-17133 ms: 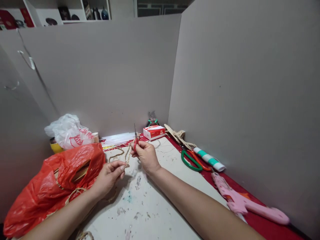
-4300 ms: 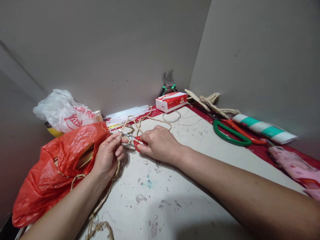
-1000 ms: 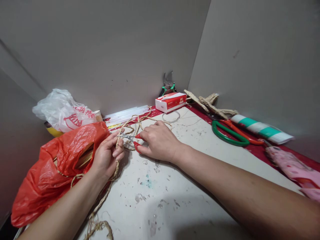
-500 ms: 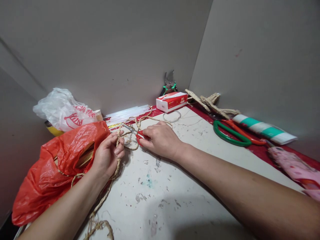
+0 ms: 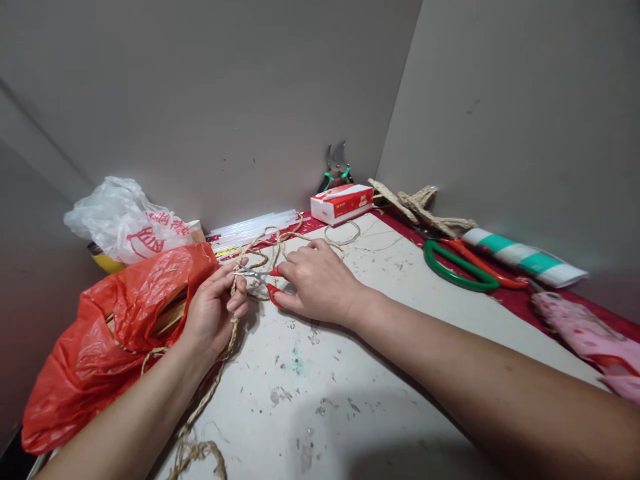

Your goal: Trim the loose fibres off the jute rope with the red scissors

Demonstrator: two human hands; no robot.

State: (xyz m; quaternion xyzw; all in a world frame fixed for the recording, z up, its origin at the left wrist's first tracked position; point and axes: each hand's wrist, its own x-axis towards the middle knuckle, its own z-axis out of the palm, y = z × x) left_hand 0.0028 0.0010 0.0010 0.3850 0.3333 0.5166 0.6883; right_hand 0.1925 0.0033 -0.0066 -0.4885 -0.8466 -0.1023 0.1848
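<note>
My left hand [image 5: 219, 303] pinches a braided straw rope [image 5: 231, 340], whose tail runs down toward the table's near edge. My right hand [image 5: 317, 283] has its fingers through the handles of small red-handled scissors [image 5: 275, 283]. The scissors' blades are spread and point left, reaching the rope at my left fingertips. Beyond the hands, more of the rope lies in loose loops on the tabletop. Just left of my left hand is a red plastic bag [image 5: 120, 333] with flat straw-coloured strips [image 5: 170, 317] showing through its opening.
Clear plastic sticks [image 5: 260, 228], a tissue pack [image 5: 343, 204] and green-handled cutters [image 5: 337, 170] stand along the back wall. At right lie large scissors with a green handle [image 5: 460, 277], a striped roll [image 5: 525, 257] and pink cloth [image 5: 575, 330]. A white bag [image 5: 135, 227] sits back left.
The scissors have opened and turned, so their blades now reach the rope at my left fingertips. My left hand stays nearly still, and the view shifts slightly.
</note>
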